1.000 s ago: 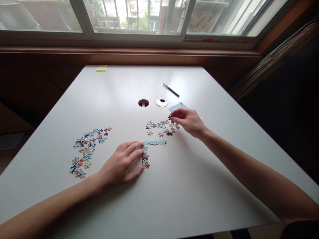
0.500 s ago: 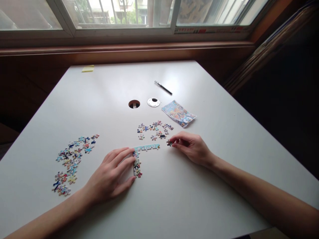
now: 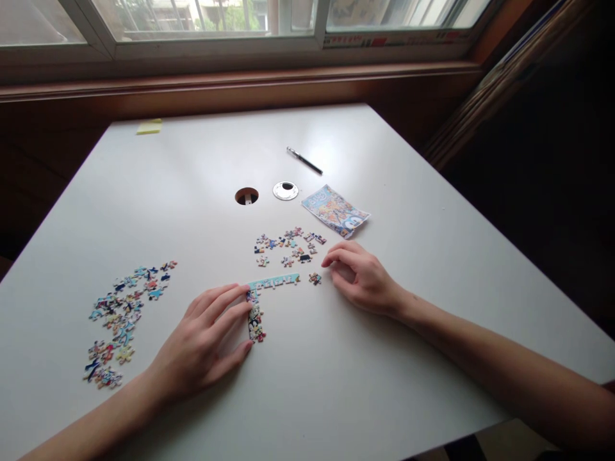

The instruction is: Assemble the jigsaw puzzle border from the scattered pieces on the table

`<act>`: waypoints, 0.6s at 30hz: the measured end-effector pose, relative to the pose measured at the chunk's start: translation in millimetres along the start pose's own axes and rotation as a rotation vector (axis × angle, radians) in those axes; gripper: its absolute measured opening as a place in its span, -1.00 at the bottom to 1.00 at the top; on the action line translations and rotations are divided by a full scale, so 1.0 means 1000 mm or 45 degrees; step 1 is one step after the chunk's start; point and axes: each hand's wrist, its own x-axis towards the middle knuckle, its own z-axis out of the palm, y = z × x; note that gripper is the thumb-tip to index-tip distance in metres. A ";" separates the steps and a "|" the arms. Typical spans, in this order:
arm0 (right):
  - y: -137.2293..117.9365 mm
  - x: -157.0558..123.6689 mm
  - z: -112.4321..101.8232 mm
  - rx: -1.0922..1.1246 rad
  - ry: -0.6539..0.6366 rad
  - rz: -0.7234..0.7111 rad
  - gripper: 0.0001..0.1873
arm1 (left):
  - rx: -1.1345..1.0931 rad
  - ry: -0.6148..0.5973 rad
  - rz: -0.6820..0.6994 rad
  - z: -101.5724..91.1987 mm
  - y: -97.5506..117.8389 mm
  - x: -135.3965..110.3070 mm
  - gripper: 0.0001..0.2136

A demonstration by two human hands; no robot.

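My left hand (image 3: 204, 342) lies spread on the table, its fingertips touching the left edge of an L-shaped strip of joined jigsaw pieces (image 3: 276, 282). The strip has a light blue top row and a colourful column running down toward me. My right hand (image 3: 364, 276) rests to the right with curved fingers apart and nothing visible in them. Just left of its fingertips, a single jigsaw piece (image 3: 314, 278) lies flat, separate from the top row's right end. Beyond these, a small group of loose jigsaw pieces (image 3: 287, 261) is scattered.
A larger spread of loose pieces (image 3: 122, 307) lies at the left of the white table (image 3: 384, 378). A creased picture sheet (image 3: 336, 210), a pen (image 3: 304, 160), a round cover (image 3: 286, 191) and a cable hole (image 3: 246, 196) are farther back, with yellow sticky notes (image 3: 149, 127) near the far edge.
My right hand has let go of the single jigsaw piece, which now lies on the table, and has drawn slightly away from it. My left hand stays against the strip. The view has shifted slightly.
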 end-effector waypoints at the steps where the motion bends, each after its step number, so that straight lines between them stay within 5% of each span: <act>1: -0.001 0.000 0.001 -0.018 -0.010 -0.019 -0.83 | 0.000 -0.004 0.001 0.000 0.000 0.000 -0.57; 11: -0.007 0.001 0.004 -0.132 -0.102 -0.060 -0.88 | 0.005 -0.001 0.008 0.000 0.001 0.001 -0.59; 18: -0.001 0.001 0.000 0.077 0.010 0.030 -0.57 | 0.006 -0.013 -0.005 -0.003 0.002 0.002 -0.60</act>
